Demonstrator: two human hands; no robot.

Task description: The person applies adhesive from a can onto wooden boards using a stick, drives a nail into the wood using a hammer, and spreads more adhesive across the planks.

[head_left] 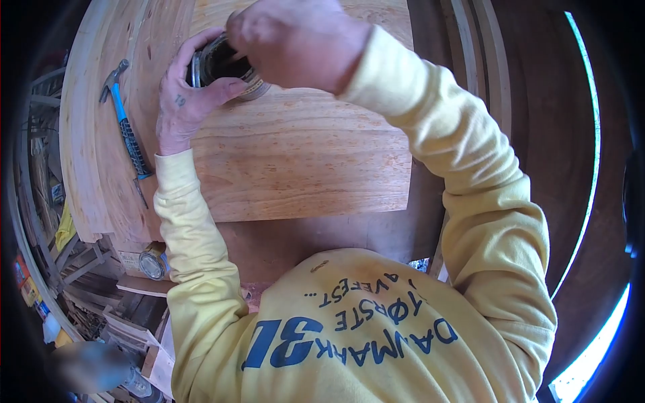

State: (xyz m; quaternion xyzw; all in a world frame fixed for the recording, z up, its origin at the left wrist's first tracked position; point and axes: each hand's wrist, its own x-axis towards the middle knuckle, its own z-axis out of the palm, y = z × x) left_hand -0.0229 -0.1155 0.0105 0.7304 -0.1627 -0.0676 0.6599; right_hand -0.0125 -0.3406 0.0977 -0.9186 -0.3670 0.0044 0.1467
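Plainly, open tin can: round, with a pale metal rim, a dark hollow inside and a beige-toned outer wall; a patterned band shows low on its near side, but no wording can be read there.
Can's place: over the far part of the light, brown-grained wooden surface, its mouth facing up; whether its base touches the wood cannot be told.
Left hand: curled around the can, thumb along the near rim, fingers on the far side; a small mark reading "19" sits on its back.
Right hand: blurred, fingers bent, just above the can's mouth; what it grips, if anything, cannot be told.
Yellow sweatshirt: dark print, upside down and broken by folds, with "DA", "MARK", "ØRSTE", "VEFEST..." and a large "3" beside a partly hidden character.
Claw hammer: blue-and-black handle, left of the left hand; any brand is too small to read.
Second tin: yellowish band, beside the left sleeve.
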